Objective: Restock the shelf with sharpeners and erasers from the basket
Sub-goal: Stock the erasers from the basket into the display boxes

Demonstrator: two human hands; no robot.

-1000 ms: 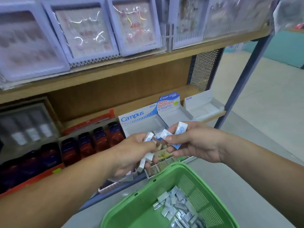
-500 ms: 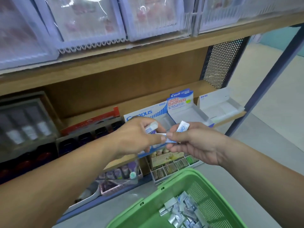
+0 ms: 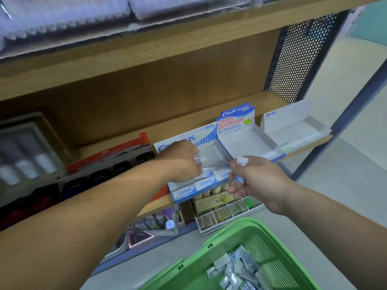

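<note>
Bottle tray: a grey display tray (image 3: pixel 69 181) on the left holds rows of dark red and blue bottles, all blurred.
Red box: a flat red cardboard box (image 3: pixel 109 153) stands behind that tray, against the wooden shelf (image 3: pixel 146 208).
Left hand: the left hand (image 3: pixel 180 162) reaches down into the Campus box, fingers curled and pinching small white wrapped erasers (image 3: pixel 198 160).
Campus box: a white-and-blue cardboard display box (image 3: pixel 184 194) sits at the shelf's near edge. A row of blue-and-white sleeved erasers (image 3: pixel 206 182) lies along its front, labels up.
Pilot box: a blue-and-white open carton (image 3: pixel 247 141) just right of it shows its white floor.
Right hand: the right hand (image 3: pixel 257 181) hovers at the Campus box's right end, fingers curled round a few more erasers, one poking up by the thumb.
White box: a plain white carton (image 3: pixel 293 128) stands far right on the shelf.
Basket: a green plastic basket (image 3: pixel 209 258), near right, holds a heap of small wrapped packets (image 3: pixel 236 268) – whether erasers or sharpeners, I cannot tell.
</note>
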